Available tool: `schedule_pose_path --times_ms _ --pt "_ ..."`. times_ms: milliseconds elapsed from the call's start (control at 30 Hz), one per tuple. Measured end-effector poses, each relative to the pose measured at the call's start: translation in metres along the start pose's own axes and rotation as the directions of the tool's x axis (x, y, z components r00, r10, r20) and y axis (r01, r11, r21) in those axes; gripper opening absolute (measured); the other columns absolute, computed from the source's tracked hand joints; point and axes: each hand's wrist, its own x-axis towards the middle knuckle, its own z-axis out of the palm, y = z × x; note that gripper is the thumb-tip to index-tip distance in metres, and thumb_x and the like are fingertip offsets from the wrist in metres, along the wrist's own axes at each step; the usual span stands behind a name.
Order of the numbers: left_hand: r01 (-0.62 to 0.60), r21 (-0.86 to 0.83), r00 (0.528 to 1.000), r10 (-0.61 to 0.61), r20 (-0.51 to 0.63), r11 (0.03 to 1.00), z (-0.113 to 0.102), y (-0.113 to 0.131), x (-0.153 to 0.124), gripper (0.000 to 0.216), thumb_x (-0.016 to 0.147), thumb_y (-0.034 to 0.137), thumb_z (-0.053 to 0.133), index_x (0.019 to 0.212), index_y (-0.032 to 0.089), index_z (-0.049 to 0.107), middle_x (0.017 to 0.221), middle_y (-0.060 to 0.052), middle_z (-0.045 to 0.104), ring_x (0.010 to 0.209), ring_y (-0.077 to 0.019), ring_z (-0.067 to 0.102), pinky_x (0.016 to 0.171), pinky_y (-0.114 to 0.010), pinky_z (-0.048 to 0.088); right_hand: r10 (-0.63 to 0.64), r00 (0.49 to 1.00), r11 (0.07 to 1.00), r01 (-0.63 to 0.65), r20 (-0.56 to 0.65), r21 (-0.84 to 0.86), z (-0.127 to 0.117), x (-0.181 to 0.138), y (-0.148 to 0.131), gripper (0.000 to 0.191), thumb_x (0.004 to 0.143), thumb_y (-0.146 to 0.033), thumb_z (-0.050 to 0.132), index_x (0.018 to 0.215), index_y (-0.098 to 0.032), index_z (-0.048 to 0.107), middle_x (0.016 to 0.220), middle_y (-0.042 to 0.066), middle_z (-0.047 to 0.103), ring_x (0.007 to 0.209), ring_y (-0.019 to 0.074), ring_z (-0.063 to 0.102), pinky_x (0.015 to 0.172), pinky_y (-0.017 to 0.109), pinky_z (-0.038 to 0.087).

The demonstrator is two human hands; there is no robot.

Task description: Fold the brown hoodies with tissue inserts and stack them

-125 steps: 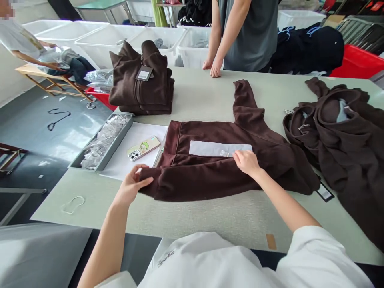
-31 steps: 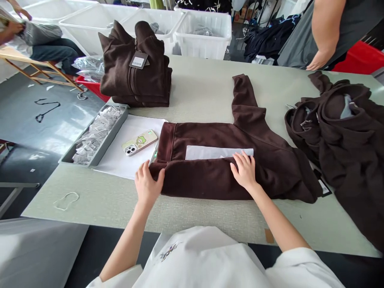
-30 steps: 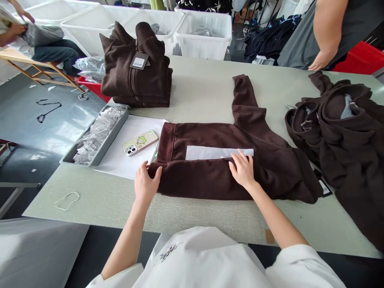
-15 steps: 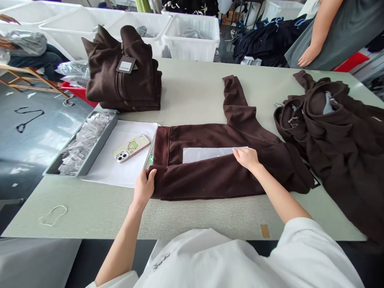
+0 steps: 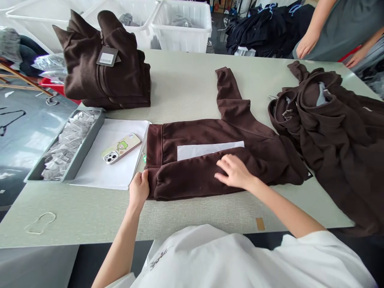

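A dark brown sweatshirt (image 5: 192, 180) lies on the table in front of me, its near side folded over lengthwise. One sleeve stretches toward the far side of the table. A white paper strip (image 5: 207, 149) shows on the garment, its near edge tucked under the fold. My left hand (image 5: 139, 188) pinches the ribbed hem at the near left corner, thumb on top. Over the folded part, my right hand (image 5: 234, 171) rests or hovers with fingers apart and nothing in them; whether it touches the cloth is hard to tell.
Folded brown garments with a hang tag (image 5: 107, 56) are stacked at the back left. A grey tray (image 5: 85, 154) of small white packets stands beside white paper with a phone (image 5: 121, 148) on it. Brown garments (image 5: 330, 120) heap at the right. A person (image 5: 351, 28) stands at the far right.
My right hand has let go of the paper strip and the fold's edge and moved nearer to me and left, fingers spreading. My left hand still grips the hem. The view has shifted slightly.
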Motion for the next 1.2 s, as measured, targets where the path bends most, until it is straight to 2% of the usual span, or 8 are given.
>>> schedule_pose_path --times_ms 167,400,600,667,733,867,1033,1200 --pt "-0.012 0.02 0.999 0.013 -0.03 1.0 0.003 0.002 -0.002 0.036 0.086 0.04 0.037 0.057 0.022 0.027 0.048 0.003 0.034 0.05 -0.0134 0.03 0.051 -0.027 0.024 -0.136 0.973 0.991 0.133 0.185 0.03 0.01 -0.038 -0.049 0.045 0.082 -0.041 0.057 0.121 -0.02 0.054 0.092 0.009 0.052 0.082 0.0203 0.044 0.074 0.034 0.034" --pt "-0.061 0.013 0.993 0.062 -0.097 0.998 0.005 -0.001 -0.006 0.036 0.087 0.043 0.034 0.058 0.022 0.026 0.05 0.002 0.034 0.051 -0.0142 0.031 0.052 -0.028 0.024 -0.094 0.994 0.993 0.097 0.051 -0.061 0.013 -0.063 -0.031 0.044 0.083 0.0 0.034 0.112 -0.016 0.062 0.07 0.004 0.049 0.066 0.0152 0.04 0.061 0.029 0.03" --pt "-0.084 0.181 0.988 0.106 -0.113 0.98 -0.004 0.002 -0.013 0.027 0.086 0.043 0.037 0.075 0.02 0.044 0.068 -0.005 0.051 0.065 -0.0219 0.049 0.059 -0.033 0.036 0.056 0.975 0.998 -0.054 0.216 -0.017 0.009 -0.084 -0.031 0.056 0.069 -0.001 0.044 0.122 -0.014 0.056 0.079 0.006 0.053 0.073 0.0172 0.043 0.063 0.029 0.035" --pt "-0.235 0.244 0.933 0.289 -0.216 0.941 -0.011 0.016 -0.025 0.031 0.086 0.042 0.04 0.097 0.014 0.049 0.093 -0.015 0.056 0.09 -0.0288 0.054 0.072 -0.039 0.043 0.107 0.963 0.993 -0.117 0.249 0.028 0.006 -0.082 -0.035 0.055 0.068 -0.007 0.047 0.121 -0.013 0.056 0.082 0.007 0.053 0.076 0.0182 0.044 0.064 0.03 0.038" --pt "-0.455 0.278 0.81 0.523 -0.264 0.846 -0.01 0.036 -0.039 0.04 0.087 0.035 0.041 0.116 0.008 0.045 0.116 -0.021 0.051 0.113 -0.0306 0.047 0.089 -0.043 0.041 0.15 0.971 0.986 -0.162 0.189 0.049 0.002 -0.07 -0.037 0.044 0.071 -0.01 0.047 0.113 -0.012 0.061 0.081 0.007 0.053 0.076 0.0185 0.044 0.065 0.031 0.039" --pt "-0.764 0.277 0.605 0.796 -0.004 0.583 0.024 0.063 -0.052 0.042 0.088 0.028 0.042 0.129 0.016 0.045 0.136 -0.014 0.043 0.13 -0.0285 0.033 0.107 -0.047 0.026 0.176 0.984 0.984 -0.176 -0.027 -0.003 0.006 -0.027 -0.02 0.04 0.08 -0.014 0.044 0.118 -0.013 0.058 0.106 0.012 0.057 0.098 0.0232 0.046 0.085 0.037 0.039" --pt "-0.768 0.296 0.624 0.767 0.149 0.568 0.068 0.039 -0.031 0.05 0.09 0.034 0.039 0.136 0.015 0.042 0.144 -0.014 0.033 0.135 -0.0311 0.023 0.109 -0.05 0.019 0.313 0.95 0.942 -0.312 -0.015 -0.122 0.036 -0.005 0.022 0.048 0.078 -0.016 0.046 0.126 -0.015 0.052 0.124 0.015 0.049 0.119 0.03 0.034 0.102 0.052 0.021" --pt "-0.759 0.319 0.632 0.76 0.15 0.568 0.056 0.013 -0.024 0.052 0.09 0.036 0.038 0.138 0.015 0.039 0.145 -0.014 0.031 0.136 -0.0307 0.022 0.11 -0.051 0.018 0.397 0.915 0.905 -0.403 -0.068 -0.133 0.044 -0.016 0.018 0.05 0.07 -0.015 0.051 0.12 -0.011 0.054 0.099 0.012 0.053 0.096 0.0257 0.044 0.102 0.05 0.022"
